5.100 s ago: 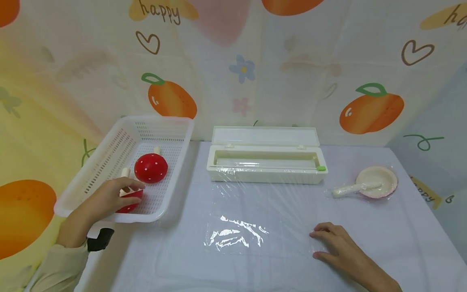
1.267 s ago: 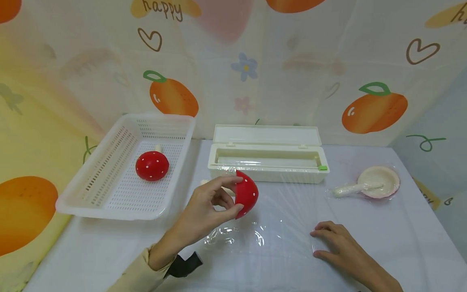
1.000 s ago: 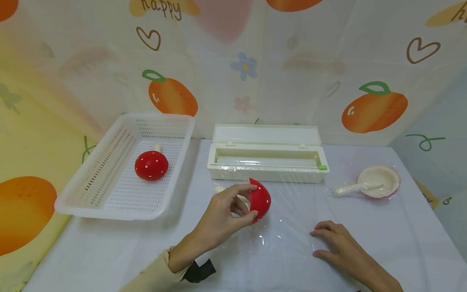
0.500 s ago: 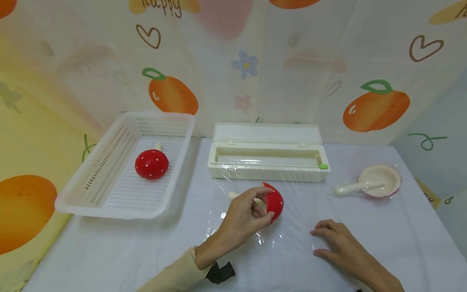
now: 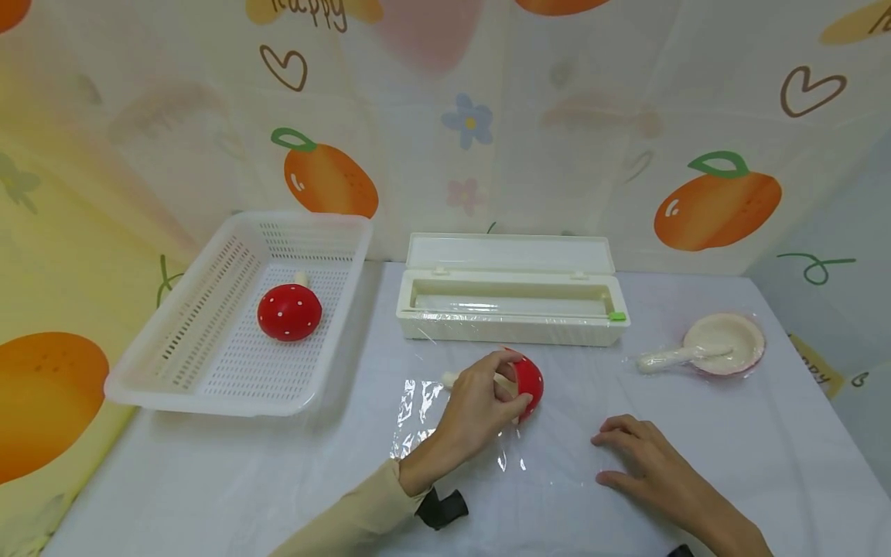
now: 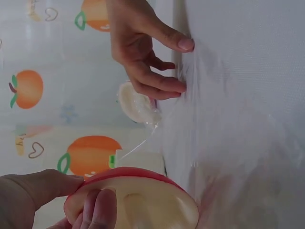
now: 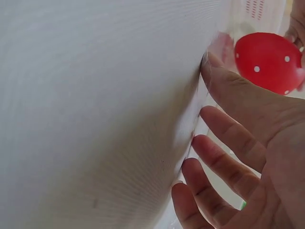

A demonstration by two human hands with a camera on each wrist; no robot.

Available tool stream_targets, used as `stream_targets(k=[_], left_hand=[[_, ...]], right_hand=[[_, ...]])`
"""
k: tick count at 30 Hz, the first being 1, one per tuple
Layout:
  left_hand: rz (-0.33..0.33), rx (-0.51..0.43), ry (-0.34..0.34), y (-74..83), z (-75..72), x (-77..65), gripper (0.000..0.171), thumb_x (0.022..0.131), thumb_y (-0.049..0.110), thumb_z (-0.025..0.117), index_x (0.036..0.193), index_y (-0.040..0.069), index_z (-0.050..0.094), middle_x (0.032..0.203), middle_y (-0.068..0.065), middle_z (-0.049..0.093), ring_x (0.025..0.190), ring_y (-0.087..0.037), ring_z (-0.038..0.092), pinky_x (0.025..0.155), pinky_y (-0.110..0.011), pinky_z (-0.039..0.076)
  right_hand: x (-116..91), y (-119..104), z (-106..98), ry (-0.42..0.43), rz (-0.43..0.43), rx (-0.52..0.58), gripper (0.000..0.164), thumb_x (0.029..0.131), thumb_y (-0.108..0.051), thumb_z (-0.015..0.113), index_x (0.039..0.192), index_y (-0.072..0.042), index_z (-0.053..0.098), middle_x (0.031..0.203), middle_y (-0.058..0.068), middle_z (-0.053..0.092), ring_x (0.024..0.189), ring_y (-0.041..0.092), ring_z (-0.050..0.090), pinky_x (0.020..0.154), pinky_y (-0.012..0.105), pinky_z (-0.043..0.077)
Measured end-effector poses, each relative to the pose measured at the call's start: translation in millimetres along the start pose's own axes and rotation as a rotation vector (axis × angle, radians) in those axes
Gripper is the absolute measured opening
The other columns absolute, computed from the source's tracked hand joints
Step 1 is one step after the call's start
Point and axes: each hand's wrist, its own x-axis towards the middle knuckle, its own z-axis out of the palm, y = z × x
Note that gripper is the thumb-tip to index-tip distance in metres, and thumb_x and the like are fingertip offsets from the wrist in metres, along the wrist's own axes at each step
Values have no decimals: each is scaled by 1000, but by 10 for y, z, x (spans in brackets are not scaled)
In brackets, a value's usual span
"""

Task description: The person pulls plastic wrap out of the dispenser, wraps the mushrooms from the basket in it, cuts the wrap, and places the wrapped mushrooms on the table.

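We are seeing the left hand (image 5: 480, 406) grasping a red dotted bowl (image 5: 531, 384), thumb and fingers pinching its rim, while a cream stick (image 5: 448, 380) is showing beyond the hand. The bowl is no longer sitting in the white basket (image 5: 209, 402), where 2 such bowls are appearing in the earliest frame; 1 second bowl (image 5: 289, 312) is remaining there. We are now finding the held bowl over the clear film (image 5: 557, 437), in front of the white box (image 5: 515, 331), a little farther right than 0.5 seconds ago. Its hollow is facing the left hand and its rounded side is facing right; whether it is touching the film, we cannot tell.

The right hand (image 5: 647, 464) is keeping nearly the same spot, its fingers spreading loosely at the film's right edge and clenching nothing. The box, its lid standing raised, and the wrapped bowl (image 5: 725, 340) at right are staying put.

For writing, we are reading "happy" on the backdrop (image 5: 411, 116), its top being cut off by the frame. Other lettering is running off the upper right edge, and more is showing at lower right, only partly legible.
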Motion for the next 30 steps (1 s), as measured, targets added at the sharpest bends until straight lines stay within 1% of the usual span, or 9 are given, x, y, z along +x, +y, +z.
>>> stream_targets(k=[5, 12, 17, 21, 23, 25, 28, 30], left_hand=[[-29, -18, -33, -61, 36, 53, 44, 84, 2, 75, 125, 0, 59, 101, -14, 66, 65, -10, 69, 62, -15, 53], [-73, -77, -70, -111, 50, 72, 47, 86, 8, 76, 128, 6, 57, 105, -10, 64, 69, -8, 68, 60, -17, 53], [-77, -90, -92, -138, 62, 74, 46, 87, 11, 75, 129, 8, 55, 106, -10, 64, 71, -9, 67, 61, -18, 54], [-74, -78, -92, -151, 61, 71, 46, 88, 14, 74, 130, 9, 54, 106, -10, 64, 73, -11, 67, 62, -18, 53], [-73, -67, -84, -157, 51, 65, 47, 89, 17, 74, 131, 9, 54, 106, -9, 64, 72, -10, 66, 62, -19, 52], [-67, -54, -75, -166, 36, 59, 48, 89, 18, 74, 131, 9, 54, 105, -8, 65, 72, -10, 65, 62, -20, 52], [-56, -30, -63, -192, 2, 45, 47, 89, 21, 74, 131, 9, 55, 105, -8, 66, 72, -8, 64, 64, -20, 52], [-48, -18, -62, -206, -30, 33, 46, 89, 22, 73, 130, 9, 56, 106, -8, 66, 73, -7, 64, 65, -20, 52]], right_hand=[[27, -10, 10, 47, -32, -26, 41, 73, -25, 87, 110, -19, 71, 118, -3, 61, 108, 19, 56, 92, 45, 52], [50, -2, 29, 84, -77, -43, 41, 71, -24, 87, 109, -18, 71, 116, -2, 62, 105, 20, 57, 91, 45, 52], [44, 13, 53, 118, -103, -65, 42, 69, -25, 89, 107, -18, 72, 113, -4, 61, 102, 18, 57, 90, 44, 53], [37, 20, 74, 145, -115, -73, 43, 69, -26, 89, 107, -19, 72, 112, -7, 59, 102, 17, 57, 90, 42, 53], [36, 22, 79, 158, -120, -77, 43, 68, -27, 90, 107, -20, 72, 111, -8, 58, 101, 15, 56, 89, 39, 53], [35, 29, 87, 180, -136, -75, 43, 67, -26, 90, 105, -22, 72, 109, -10, 56, 99, 12, 54, 88, 31, 52], [39, 40, 99, 223, -189, -57, 39, 65, -23, 91, 98, -23, 71, 103, -13, 53, 93, 7, 52, 86, 16, 44], [46, 49, 104, 239, -224, -43, 37, 63, -20, 91, 94, -24, 70, 100, -15, 52, 90, 4, 51, 84, 13, 40]])
